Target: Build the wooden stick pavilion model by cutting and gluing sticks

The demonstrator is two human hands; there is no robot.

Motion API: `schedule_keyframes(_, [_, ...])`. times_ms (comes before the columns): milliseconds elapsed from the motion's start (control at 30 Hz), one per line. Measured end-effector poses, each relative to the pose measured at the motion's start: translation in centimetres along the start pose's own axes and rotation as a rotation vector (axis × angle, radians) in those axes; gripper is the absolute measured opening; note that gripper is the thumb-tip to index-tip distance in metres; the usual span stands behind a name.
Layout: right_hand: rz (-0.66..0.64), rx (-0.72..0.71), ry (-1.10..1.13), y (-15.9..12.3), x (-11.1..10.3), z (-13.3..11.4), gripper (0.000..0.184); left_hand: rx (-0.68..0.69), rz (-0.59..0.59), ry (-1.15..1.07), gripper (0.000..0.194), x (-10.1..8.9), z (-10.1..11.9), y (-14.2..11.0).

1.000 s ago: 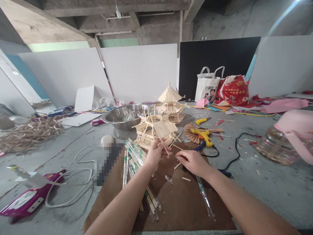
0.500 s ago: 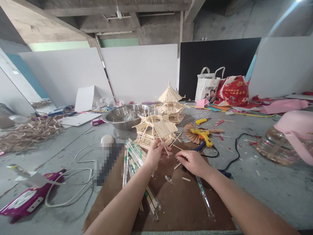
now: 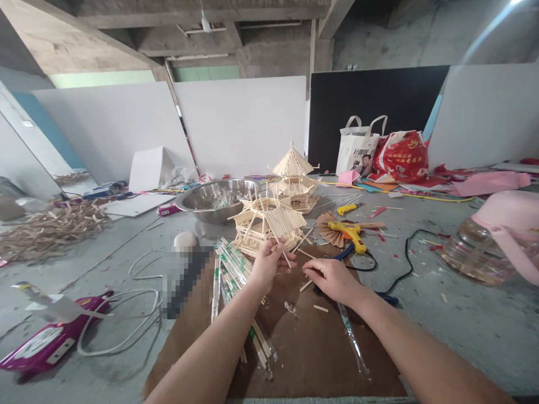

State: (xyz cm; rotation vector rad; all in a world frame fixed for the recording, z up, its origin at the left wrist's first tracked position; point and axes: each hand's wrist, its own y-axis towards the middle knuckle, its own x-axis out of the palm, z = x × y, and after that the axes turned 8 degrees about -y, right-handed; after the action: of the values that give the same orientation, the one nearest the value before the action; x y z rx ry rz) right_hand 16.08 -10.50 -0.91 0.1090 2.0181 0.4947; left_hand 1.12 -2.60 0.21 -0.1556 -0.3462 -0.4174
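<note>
My left hand is closed in a pinch on a short wooden stick, just in front of a half-built pavilion model made of thin sticks. To its right, my right hand has thumb and fingers pressed together; whatever they pinch is too small to make out. Beneath my left forearm lie wrapped disposable chopsticks in clear and green plastic. A finished-looking pagoda model with a pointed roof stands behind the pavilion. Short cut stick pieces and an empty plastic wrapper rest on the brown board.
A yellow glue gun with a black cord lies right of the models, beside a folded paper fan. A steel basin stands behind left. A pink-lidded jug is at right, a purple power strip at left.
</note>
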Motion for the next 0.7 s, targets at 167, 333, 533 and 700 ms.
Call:
schedule_keyframes(167, [-0.002,-0.005,0.004,0.02,-0.05,-0.03,0.022,0.004,0.002,0.007,0.024,0.06,0.02,-0.02])
schedule_keyframes(333, [-0.004,-0.006,0.003,0.0,0.03,-0.01,0.021,0.009,0.0,0.015,0.022,0.03,-0.01,-0.03])
schedule_keyframes(533, [-0.006,0.002,0.004,0.0,0.04,0.0,0.021,0.006,0.004,0.019,0.024,0.01,0.01,-0.02])
schedule_keyframes(700, [-0.009,0.003,-0.006,0.02,0.04,0.06,0.021,0.0,0.001,0.007,0.024,-0.07,-0.06,0.03])
